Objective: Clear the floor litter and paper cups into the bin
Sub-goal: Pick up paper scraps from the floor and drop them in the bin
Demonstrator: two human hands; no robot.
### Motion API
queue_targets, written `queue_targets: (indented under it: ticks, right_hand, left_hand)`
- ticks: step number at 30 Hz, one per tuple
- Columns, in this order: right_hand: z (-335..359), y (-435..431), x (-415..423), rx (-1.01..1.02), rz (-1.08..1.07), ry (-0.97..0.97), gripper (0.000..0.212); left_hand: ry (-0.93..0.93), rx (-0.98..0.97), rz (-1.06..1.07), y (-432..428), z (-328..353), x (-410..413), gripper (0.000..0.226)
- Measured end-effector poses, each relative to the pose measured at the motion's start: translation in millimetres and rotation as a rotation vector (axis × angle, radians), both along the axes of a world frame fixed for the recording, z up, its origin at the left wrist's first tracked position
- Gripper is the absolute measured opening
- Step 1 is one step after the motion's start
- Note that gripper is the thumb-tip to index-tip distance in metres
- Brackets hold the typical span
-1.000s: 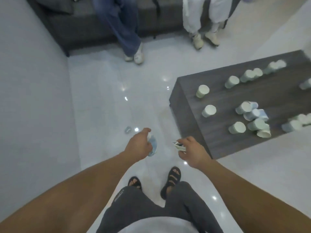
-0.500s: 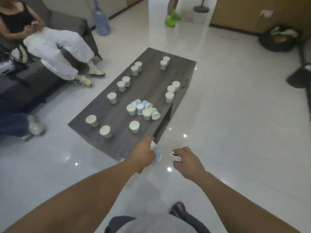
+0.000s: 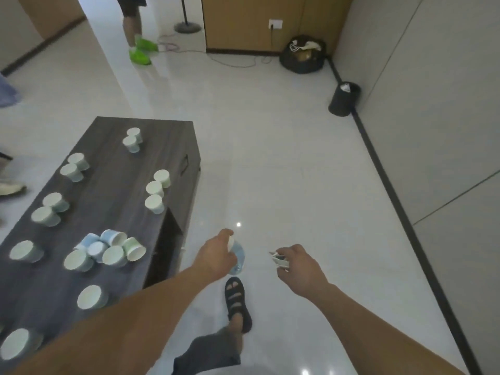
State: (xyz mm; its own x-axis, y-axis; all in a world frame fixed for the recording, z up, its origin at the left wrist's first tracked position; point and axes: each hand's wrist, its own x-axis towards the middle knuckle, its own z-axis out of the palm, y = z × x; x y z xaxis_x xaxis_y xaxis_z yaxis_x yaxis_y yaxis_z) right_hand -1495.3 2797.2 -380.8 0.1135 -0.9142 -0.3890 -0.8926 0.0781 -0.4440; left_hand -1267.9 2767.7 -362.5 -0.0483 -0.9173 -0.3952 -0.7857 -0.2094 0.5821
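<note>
Looking down through the head camera, I see both bare arms reaching out in front of me over a glossy white floor.

My left hand has its fingers curled round a pale blue paper cup, gripping it at about waist level just beyond the end of the table. My right hand is held near it, a little apart, and pinches a small piece of white litter between thumb and fingertips; I cannot tell what the scrap is.

The long dark wood table runs along my left. Many paper cups stand or lie on it: pairs spaced along both edges, and a tumbled cluster of blue and green ones near the middle of the near half.

The bin, small, black and round, stands on the floor far ahead to the right, against the grey wall, with something white showing at its mouth. It is well apart from both hands. Beyond it, in the corner, sits a bulging black bag.

Below my hands, one foot in a black sandal is planted on the floor. In the far doorway stands another person in bright green shoes.
</note>
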Motion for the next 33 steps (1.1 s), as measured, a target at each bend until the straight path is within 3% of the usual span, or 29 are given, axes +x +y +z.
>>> queue_targets:
  ticks: [11, 18, 26, 33]
  right_hand:
    - [10, -197, -115, -0.025, -0.223, -0.005, 0.044]
    - [2, -310, -224, -0.020, -0.295, -0.019, 0.049]
    - [24, -453, -359, -0.075, -0.253, -0.010, 0.048]
    - [21, -567, -435, -0.052, -0.239, 0.020, 0.046]
  left_hand:
    - [0.004, 0.011, -0.175, -242, 3, -116, 0.062]
    - [-0.013, -0.037, -0.318, -373, 7, -247, 0.060]
    - [0.013, -0.055, -0.267, -502, 24, -385, 0.059]
    - [0.032, 0.001, -0.256, -609, 8, -458, 0.056]
